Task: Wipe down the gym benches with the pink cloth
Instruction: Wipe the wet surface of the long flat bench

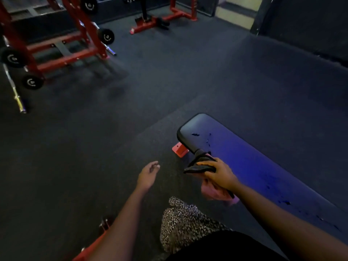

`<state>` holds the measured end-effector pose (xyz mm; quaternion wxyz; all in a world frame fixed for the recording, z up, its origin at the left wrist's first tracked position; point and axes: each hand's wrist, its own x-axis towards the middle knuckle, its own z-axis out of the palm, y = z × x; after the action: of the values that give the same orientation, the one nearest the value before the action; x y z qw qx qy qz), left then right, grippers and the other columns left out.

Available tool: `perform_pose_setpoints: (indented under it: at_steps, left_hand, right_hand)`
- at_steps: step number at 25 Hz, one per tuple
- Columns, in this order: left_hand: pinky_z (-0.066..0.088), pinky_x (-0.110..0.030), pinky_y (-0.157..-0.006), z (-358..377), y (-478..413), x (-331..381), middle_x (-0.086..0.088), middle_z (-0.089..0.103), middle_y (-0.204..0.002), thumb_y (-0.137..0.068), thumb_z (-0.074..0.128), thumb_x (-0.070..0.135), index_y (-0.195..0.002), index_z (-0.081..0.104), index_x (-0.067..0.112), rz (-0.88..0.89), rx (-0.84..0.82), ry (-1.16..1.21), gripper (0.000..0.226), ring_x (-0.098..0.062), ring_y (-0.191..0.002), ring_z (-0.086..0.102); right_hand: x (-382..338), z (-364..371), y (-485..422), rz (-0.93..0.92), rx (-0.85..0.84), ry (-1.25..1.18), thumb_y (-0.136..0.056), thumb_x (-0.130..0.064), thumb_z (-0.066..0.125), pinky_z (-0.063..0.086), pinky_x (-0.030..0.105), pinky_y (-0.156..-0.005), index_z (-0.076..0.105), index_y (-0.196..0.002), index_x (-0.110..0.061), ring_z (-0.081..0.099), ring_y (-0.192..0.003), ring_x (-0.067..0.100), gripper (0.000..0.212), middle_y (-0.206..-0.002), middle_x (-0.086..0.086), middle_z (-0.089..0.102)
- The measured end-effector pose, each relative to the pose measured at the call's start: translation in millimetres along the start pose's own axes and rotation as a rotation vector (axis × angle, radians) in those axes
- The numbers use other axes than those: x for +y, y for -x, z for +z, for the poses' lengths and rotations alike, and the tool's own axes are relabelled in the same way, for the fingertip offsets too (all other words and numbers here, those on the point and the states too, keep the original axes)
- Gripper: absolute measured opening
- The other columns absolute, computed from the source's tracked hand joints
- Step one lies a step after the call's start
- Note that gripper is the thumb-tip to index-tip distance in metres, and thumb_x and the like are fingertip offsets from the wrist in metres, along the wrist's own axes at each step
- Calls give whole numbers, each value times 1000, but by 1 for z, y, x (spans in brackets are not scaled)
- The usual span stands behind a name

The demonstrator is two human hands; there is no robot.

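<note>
Glossy, cracked bench (254,162) padding, perhaps vinyl; matt floor (113,147).

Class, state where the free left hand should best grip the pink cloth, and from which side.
Probably pinch the pink cloth by its loose fold hanging under the right hand, coming from the left and below: the left hand is open there, and the top is covered.

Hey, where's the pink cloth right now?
In the head view the pink cloth is right of centre, bunched under the right hand, which grips it at the near edge of the bench.
</note>
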<state>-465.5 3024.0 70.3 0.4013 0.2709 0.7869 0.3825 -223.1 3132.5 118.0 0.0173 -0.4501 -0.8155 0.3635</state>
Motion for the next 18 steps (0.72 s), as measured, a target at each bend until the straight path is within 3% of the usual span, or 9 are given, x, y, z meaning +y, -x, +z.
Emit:
perform_pose_setpoints:
  at_steps: [4, 9, 14, 18]
  left_hand:
    - [34, -27, -102, -5, -78, 27, -11, 53, -132, -93, 53, 20, -127, 54, 9, 17, -76, -14, 35, -21, -122, 50]
    - [30, -32, -106, 12, -186, 67, -13, 46, -137, -94, 51, 27, -134, 46, 10, 16, -245, -155, 43, -25, -128, 43]
    - [29, -26, -99, 68, -292, 104, -10, 45, -130, -99, 39, 26, -136, 42, 6, 36, -425, -175, 42, -26, -131, 38]
    - [21, -31, -111, 123, -358, 92, -7, 28, -151, -100, 30, 35, -145, 28, 14, -67, -524, -148, 50, -21, -139, 27]
  right_hand:
    - [-14, -6, -70, 105, 56, -3, -89, -32, 56, 33, 25, -86, 53, -124, -41, 39, -105, 9, 37, -127, 0, 42]
    - [-9, -12, -133, 321, 238, -107, -88, -29, 57, 36, 23, -87, 51, -126, -40, 42, -105, 10, 40, -130, 0, 40]
    - [9, -14, -206, 613, 476, -202, -84, -23, 61, 42, 33, -92, 56, -122, -40, 50, -114, 23, 41, -131, 2, 44]
    - [22, 15, -289, 776, 642, -142, -81, -26, 62, 39, 40, -101, 50, -127, -42, 44, -121, 28, 50, -136, 6, 40]
